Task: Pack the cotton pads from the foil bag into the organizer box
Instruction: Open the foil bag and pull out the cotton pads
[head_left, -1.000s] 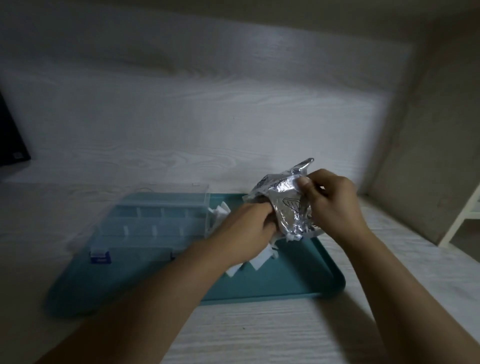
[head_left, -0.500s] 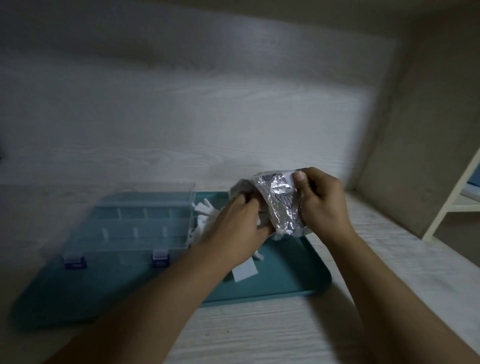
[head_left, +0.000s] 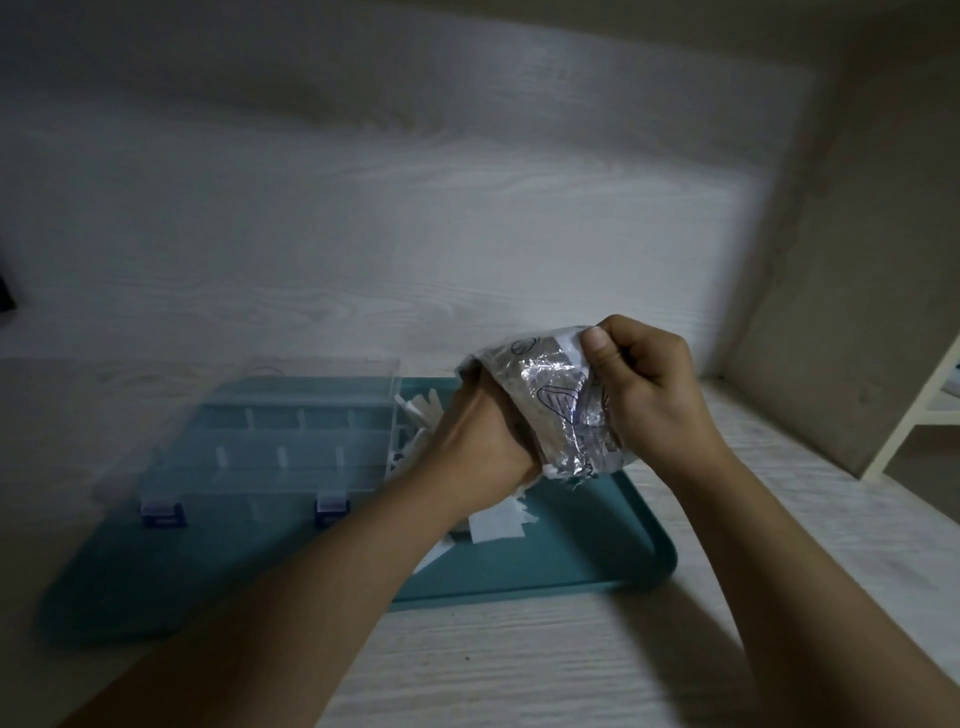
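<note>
**Silver foil bag held up, left hand gone inside it**

Silver and crumpled, the foil bag (head_left: 563, 410) is held above the right part of the teal tray (head_left: 597, 545), in the only view, the head camera. The right hand (head_left: 654, 395) grips the bag's upper edge, thumb pressed on the foil and fingers (head_left: 597, 345) curled round it. The left hand (head_left: 480, 452) is pushed into the bag's mouth; its fingers are hidden inside, so I cannot tell if they are apart or closed on something.

Compared with one second ago, the bag has been turned and lowered a little: then its open corner stood up and the left hand was only at the opening, now the hand is deeper in. The view has also shifted a little to the right.

Several white cotton pads (head_left: 498, 522) lie loose on the tray under the hands, and some more (head_left: 418, 415) stand just beside the right wall of the clear organizer box (head_left: 291, 436). The box is open, its lid up at the back, and the compartments I can see look empty.

I judge that the person is pulling out more pads. The packing itself seems not yet begun. The tray rests on a pale wood counter (head_left: 519, 675).
</note>
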